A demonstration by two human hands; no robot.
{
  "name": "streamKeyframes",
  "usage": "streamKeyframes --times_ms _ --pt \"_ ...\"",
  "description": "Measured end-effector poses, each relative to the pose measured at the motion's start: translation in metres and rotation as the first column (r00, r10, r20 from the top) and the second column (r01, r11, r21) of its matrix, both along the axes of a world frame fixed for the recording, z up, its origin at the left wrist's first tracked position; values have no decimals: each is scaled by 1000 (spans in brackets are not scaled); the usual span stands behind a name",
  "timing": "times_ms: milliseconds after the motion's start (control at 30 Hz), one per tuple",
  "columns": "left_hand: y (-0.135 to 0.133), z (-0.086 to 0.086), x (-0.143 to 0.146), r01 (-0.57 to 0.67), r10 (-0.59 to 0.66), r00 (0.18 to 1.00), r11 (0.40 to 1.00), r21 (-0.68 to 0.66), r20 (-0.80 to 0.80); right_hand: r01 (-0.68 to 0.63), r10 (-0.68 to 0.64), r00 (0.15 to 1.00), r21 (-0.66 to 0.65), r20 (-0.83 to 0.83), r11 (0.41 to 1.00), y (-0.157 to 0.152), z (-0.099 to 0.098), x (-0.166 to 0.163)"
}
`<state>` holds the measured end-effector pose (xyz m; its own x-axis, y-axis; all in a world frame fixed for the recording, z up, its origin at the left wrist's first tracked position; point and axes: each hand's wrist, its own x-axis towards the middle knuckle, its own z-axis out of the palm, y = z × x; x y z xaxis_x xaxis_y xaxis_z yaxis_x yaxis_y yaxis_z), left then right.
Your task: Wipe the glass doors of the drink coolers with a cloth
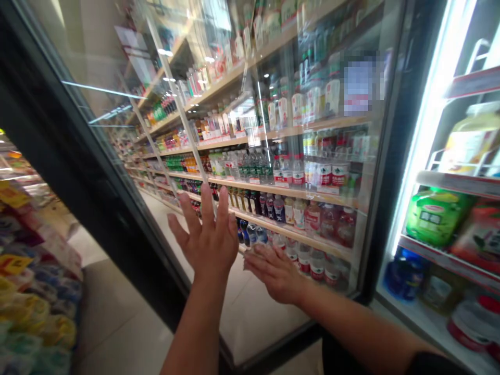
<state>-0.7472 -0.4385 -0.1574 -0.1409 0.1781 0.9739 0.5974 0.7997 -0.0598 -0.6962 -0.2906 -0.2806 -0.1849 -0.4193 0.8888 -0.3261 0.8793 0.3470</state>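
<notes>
A glass fridge door (234, 317) with a dark frame stands swung open before me. My left hand (211, 237) has its fingers spread and its palm toward the glass; it looks to be on the pane or very close to it. Just right of it, my right hand (279, 273) lies slanted against the glass, fingers together and pointing left. Under its fingertips shows the edge of a pale grey, cloth-like piece (246, 261), mostly hidden by the hand. Bottles on shelves appear in the glass, seen through it or mirrored in it.
At the right is the lit fridge interior with shelves (461, 182), a green package (435, 216) and several bottles. Heaped packaged goods (35, 312) stand at the lower left, beside the tiled floor (113, 307). The dark door frame (97, 177) runs diagonally across the left.
</notes>
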Motion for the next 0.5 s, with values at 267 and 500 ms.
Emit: streamKeyframes --times_ms 267,500 --pt "-4 -2 -8 26 -26 1000 1000 -10 7 112 -119 993 -202 -25 973 -4 21 -4" --pt "1 -2 0 14 -14 1000 1000 11 -11 46 -47 998 -15 -34 999 11 2 0"
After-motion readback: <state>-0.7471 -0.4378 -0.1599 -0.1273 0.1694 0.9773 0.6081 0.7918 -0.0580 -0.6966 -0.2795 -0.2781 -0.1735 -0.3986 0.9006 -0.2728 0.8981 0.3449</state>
